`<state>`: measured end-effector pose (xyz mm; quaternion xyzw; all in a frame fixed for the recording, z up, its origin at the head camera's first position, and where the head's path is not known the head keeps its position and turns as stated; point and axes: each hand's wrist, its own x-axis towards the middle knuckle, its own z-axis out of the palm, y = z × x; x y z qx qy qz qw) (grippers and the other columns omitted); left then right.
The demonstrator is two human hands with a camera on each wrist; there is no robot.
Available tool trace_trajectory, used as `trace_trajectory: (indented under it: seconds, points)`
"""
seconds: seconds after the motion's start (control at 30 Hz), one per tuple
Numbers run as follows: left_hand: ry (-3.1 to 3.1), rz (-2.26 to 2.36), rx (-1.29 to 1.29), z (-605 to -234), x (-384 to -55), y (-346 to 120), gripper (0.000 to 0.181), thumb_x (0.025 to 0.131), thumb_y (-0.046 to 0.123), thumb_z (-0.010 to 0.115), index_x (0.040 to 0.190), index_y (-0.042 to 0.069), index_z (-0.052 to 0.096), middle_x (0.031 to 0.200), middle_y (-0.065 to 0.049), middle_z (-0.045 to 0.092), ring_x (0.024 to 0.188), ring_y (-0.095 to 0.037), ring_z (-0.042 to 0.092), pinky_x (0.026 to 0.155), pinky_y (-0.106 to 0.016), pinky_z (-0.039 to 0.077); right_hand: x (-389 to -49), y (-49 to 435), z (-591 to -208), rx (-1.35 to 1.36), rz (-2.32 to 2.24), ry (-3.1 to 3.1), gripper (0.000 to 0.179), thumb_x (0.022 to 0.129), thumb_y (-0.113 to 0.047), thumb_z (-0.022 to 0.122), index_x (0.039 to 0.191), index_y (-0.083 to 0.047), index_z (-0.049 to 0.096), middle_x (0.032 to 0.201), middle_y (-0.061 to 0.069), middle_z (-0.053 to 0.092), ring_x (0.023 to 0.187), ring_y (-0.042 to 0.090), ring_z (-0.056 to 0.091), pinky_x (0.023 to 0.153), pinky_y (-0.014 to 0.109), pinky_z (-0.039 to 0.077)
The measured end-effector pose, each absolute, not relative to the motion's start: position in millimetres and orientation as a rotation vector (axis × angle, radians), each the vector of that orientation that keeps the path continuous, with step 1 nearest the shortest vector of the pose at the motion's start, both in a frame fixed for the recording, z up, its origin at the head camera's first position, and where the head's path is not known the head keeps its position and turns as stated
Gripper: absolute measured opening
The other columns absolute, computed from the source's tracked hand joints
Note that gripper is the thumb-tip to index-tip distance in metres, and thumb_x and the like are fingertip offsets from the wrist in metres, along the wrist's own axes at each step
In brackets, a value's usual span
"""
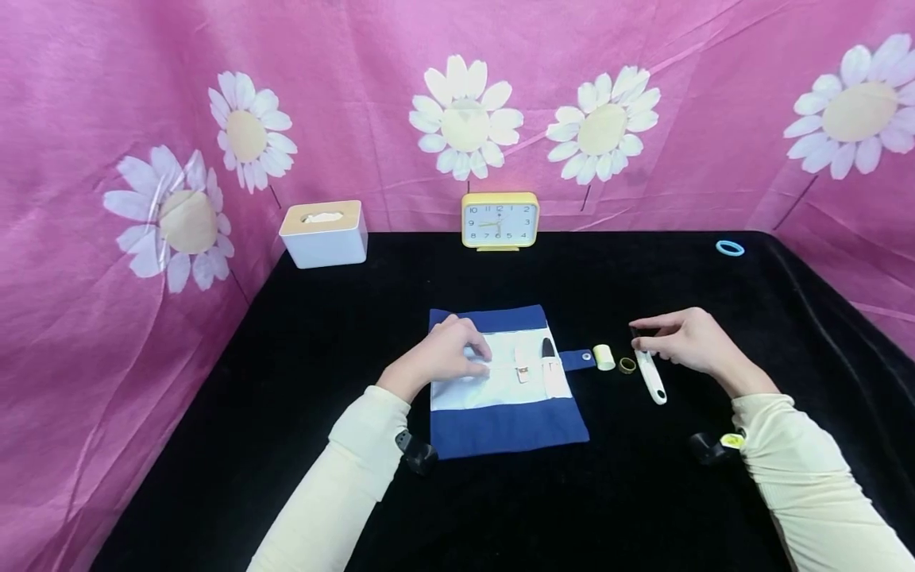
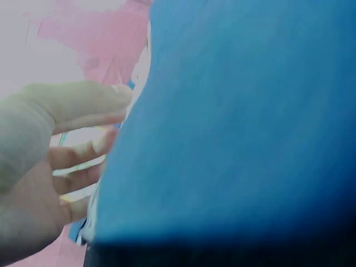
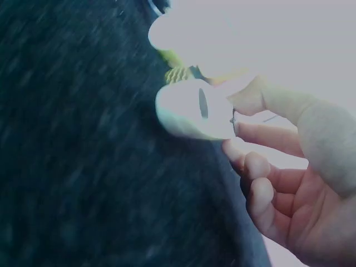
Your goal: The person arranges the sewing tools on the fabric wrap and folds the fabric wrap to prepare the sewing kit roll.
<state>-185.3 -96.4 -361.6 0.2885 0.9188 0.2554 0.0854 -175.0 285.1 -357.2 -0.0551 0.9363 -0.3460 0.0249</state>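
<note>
- the yellow clock [image 1: 498,224] at the table's far edge carried readable numerals, 1 to 12, around its white face; any marking on the small white item [image 1: 523,370] in the pouch was too small to read
- a tissue box [image 1: 325,242] with a wood-toned top stood left of the clock, and a light-blue ring [image 1: 730,248] lay near the far right corner
- the blue pouch [image 1: 511,430] lay unfolded mid-table, a dark-tipped item [image 1: 548,349] on its white panel and its strap [image 1: 574,361] reaching right
- a pale yellow spool [image 1: 604,357] and a gold ring [image 1: 627,365] sat side by side between the strap and the white-handled tool [image 1: 650,376]
- the right hand [image 1: 686,342] pinched that tool at its dark upper end between thumb and fingertips
- the left hand [image 1: 445,351] was loosely bent over the panel's left part, thumb apart from fingers, nothing visible in its hold
- black tabletop [image 1: 343,334] stretched from the pouch to the left edge, and more lay between pouch and clock; a pink curtain [image 1: 357,119] rose beyond the far edge
</note>
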Motion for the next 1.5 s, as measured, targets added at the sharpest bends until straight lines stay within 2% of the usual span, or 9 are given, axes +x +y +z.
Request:
trace_trajectory:
  seconds: [0.23,0.6,0.9,1.1,1.27,1.5]
  points:
    - [2.805,0.820,0.784,-368,-182,-84,0.015,0.084,0.026,0.082,0.097,0.019,0.082,0.100,0.002,0.071,0.105,-0.020,0.048,0.089,-0.037,0.034,-181,261,-346,-0.210,-1.101,2.915,0.041,0.087,-0.021,0.077,0.121,0.002,0.071,0.068,-0.002,0.070,0.054,0.004,0.054,0.048,0.024,0.046]
    - [2.858,0.842,0.692,-372,-182,-77,0.011,0.079,0.027,0.086,0.088,0.021,0.084,0.097,0.004,0.070,0.102,-0.019,0.047,0.087,-0.039,0.032,-198,177,-324,-0.139,-1.304,2.825,0.046,0.087,-0.025,0.077,0.126,-0.003,0.070,0.069,0.002,0.071,0.058,0.007,0.058,0.053,0.023,0.049]
    - [2.872,0.829,0.634,-372,-180,-71,0.005,0.078,0.023,0.085,0.081,0.019,0.083,0.094,0.005,0.068,0.097,-0.018,0.045,0.087,-0.041,0.031,-213,137,-346,-0.070,-1.260,3.022,0.041,0.086,-0.028,0.076,0.123,-0.010,0.073,0.080,0.011,0.077,0.068,0.015,0.065,0.059,0.025,0.048]
    - [2.883,0.819,0.644,-375,-180,-73,0.006,0.078,0.024,0.085,0.080,0.019,0.082,0.090,0.006,0.062,0.096,-0.017,0.045,0.085,-0.040,0.030,-212,124,-359,-0.061,-1.329,3.118,0.042,0.087,-0.028,0.077,0.125,-0.010,0.072,0.093,0.016,0.077,0.077,0.025,0.068,0.061,0.028,0.047]
    - [2.886,0.798,0.649,-373,-180,-74,0.007,0.079,0.026,0.084,0.080,0.019,0.081,0.089,0.007,0.060,0.096,-0.016,0.046,0.084,-0.039,0.030,-212,118,-365,-0.051,-1.372,3.138,0.042,0.088,-0.027,0.076,0.126,-0.010,0.072,0.092,0.016,0.077,0.084,0.027,0.071,0.065,0.029,0.048]
    - [2.898,0.778,0.663,-371,-179,-75,0.008,0.078,0.026,0.084,0.079,0.020,0.080,0.089,0.007,0.061,0.094,-0.016,0.047,0.082,-0.038,0.030,-213,111,-370,-0.097,-1.375,3.165,0.041,0.087,-0.026,0.077,0.123,-0.009,0.073,0.090,0.017,0.077,0.083,0.028,0.071,0.063,0.028,0.046]
